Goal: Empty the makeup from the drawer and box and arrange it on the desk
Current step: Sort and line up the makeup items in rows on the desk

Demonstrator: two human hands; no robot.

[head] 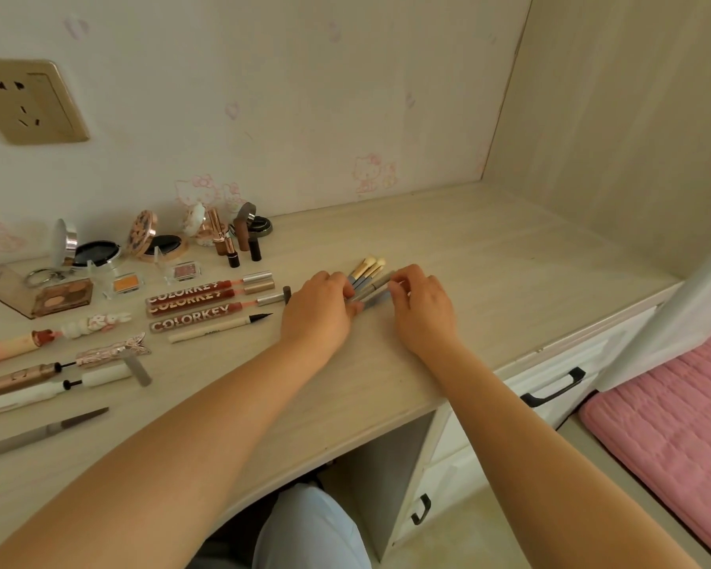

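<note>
Several grey-handled makeup brushes (371, 277) with pale bristles lie in a bundle on the wooden desk (489, 281), tips pointing away from me. My left hand (319, 310) grips the bundle from the left with curled fingers. My right hand (421, 305) pinches the handles from the right. To the left lie three COLORKEY lip glosses (206, 299), an eyeliner pen (222, 327), lipsticks (226, 240), open compacts (95, 250) and an eyeshadow palette (54, 297).
White drawers with black handles (553, 388) are closed under the desk's right end. A pink cushion (682, 416) lies at the right. A wall socket (29, 102) is at upper left. Mascara tubes (38, 375) and a pencil (42, 433) lie near the left front edge.
</note>
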